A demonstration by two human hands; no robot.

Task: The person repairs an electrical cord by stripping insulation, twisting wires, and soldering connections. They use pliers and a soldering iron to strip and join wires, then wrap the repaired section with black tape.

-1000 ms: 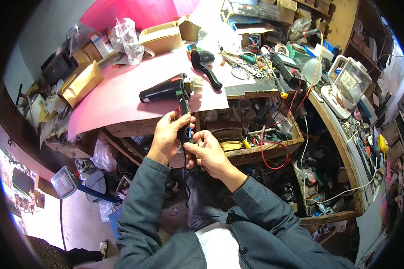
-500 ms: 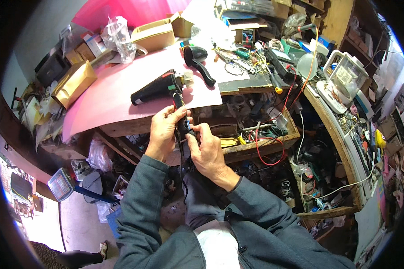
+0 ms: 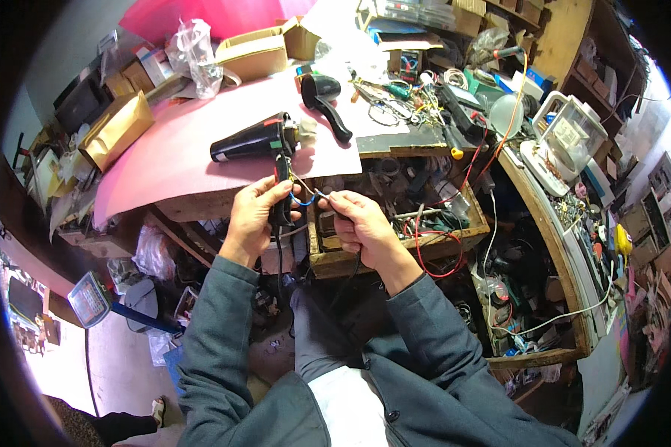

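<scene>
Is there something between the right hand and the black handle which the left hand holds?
Yes: thin wires, one blue, cross the gap between the handle and the right hand. The left hand also curls around the handle.

There is one left hand (image 3: pixel 252 217), one right hand (image 3: pixel 369 225), one hair dryer (image 3: pixel 250 138), one blue wire (image 3: pixel 303 203) and one curved black cover (image 3: pixel 321 91).

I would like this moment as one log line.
left hand: holding black handle; right hand: pinching wire end; things: black conical body, blue wire; rest: curved black piece on pink sheet
</scene>
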